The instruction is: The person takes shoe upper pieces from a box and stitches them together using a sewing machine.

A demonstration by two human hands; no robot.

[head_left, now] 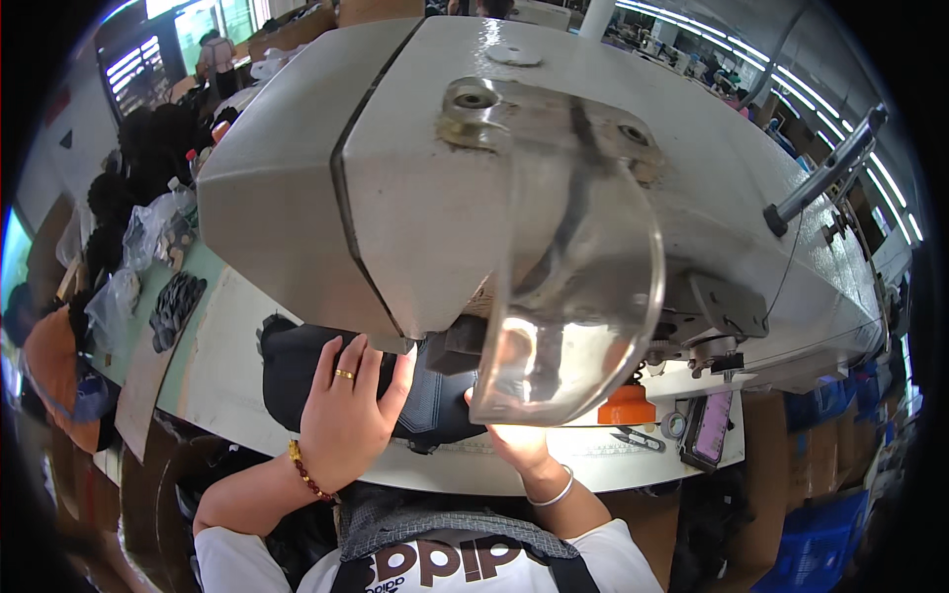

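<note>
head: left grip spread on one black piece, right grip, behind one shield, i can't tell.

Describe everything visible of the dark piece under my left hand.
The dark piece is black, apparently fabric or leather-like, with a bluish panel bordered by paler seam-like lines. It lies on the pale tabletop, partly hidden by the sewing machine. The left hand rests on it; whether the right hand touches it is unclear.
</note>
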